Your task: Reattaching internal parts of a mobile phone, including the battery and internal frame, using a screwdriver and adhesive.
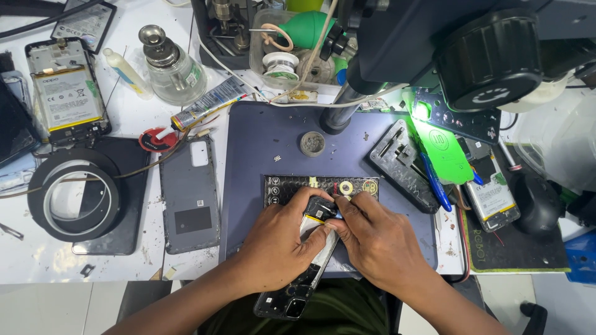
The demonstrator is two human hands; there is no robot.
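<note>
Black opened phone (297, 291) | between hands; left (276, 248) | right (379, 245)

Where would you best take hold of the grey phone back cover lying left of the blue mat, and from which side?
Probably by its two long edges, coming from above. The grey back cover lies flat and apart from the tape roll and blue mat, so both long sides look free; its thin, flat shape offers little else to pinch.
</note>
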